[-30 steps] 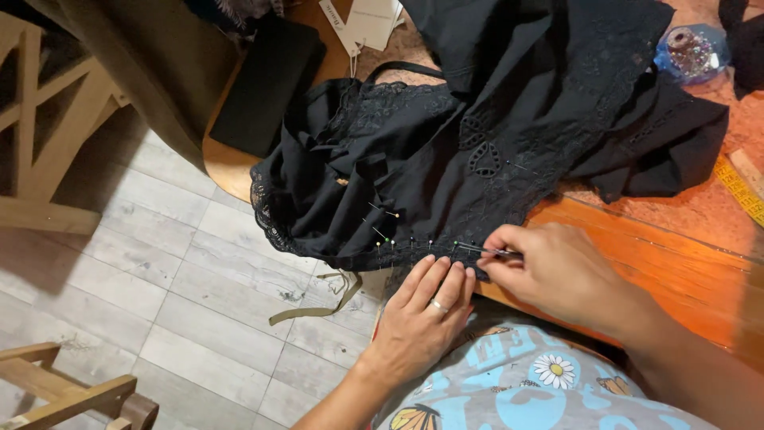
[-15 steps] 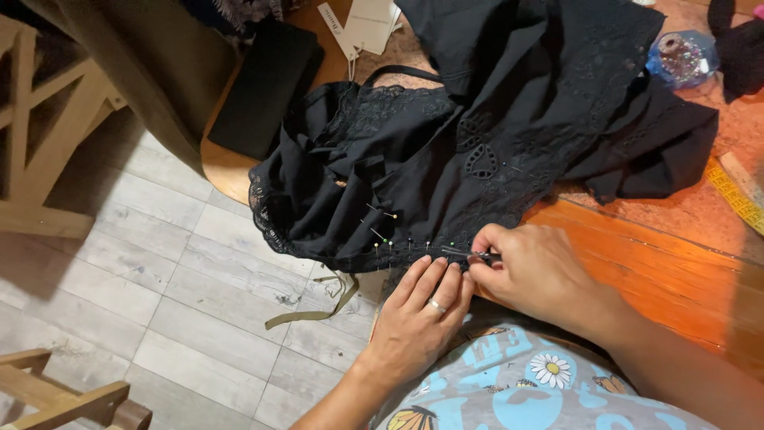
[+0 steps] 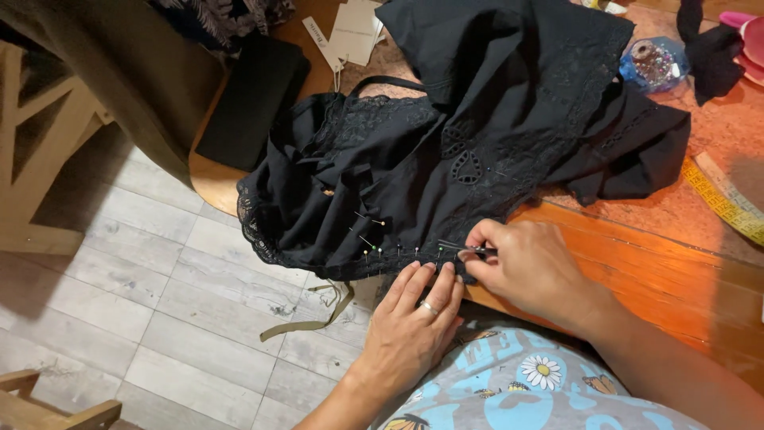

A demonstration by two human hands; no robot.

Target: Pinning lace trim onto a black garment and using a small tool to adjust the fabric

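Nearest to me, my lap in a light blue print with daisies [image 3: 541,373] sits just below the hem of the black lace-trimmed garment [image 3: 446,167], the landmark for everything here. My left hand [image 3: 414,326], a ring on one finger, lies flat with fingers spread, pressing the fabric at the hem's lower edge and grasping nothing. Just to its right, my right hand [image 3: 529,271] pinches a slim metal pin [image 3: 465,248] between thumb and fingertips, its point at the hem.

Left of that pin, a short run of round-headed pins [image 3: 374,251] already stands in the hem, so that stretch looks done. The edge under my right hand is, I judge, the part in progress; how much remains beyond it I cannot tell.

The garment spreads over the orange wooden table [image 3: 637,263], its lacy left side hanging past the edge. Below the hem, an olive fabric strip [image 3: 310,314] lies on the grey plank floor [image 3: 119,302]. Right of the garment lies a yellow measuring tape [image 3: 720,199]; beyond its upper right, a clear pin container [image 3: 656,64]. Above the garment lie white paper tags [image 3: 346,32].
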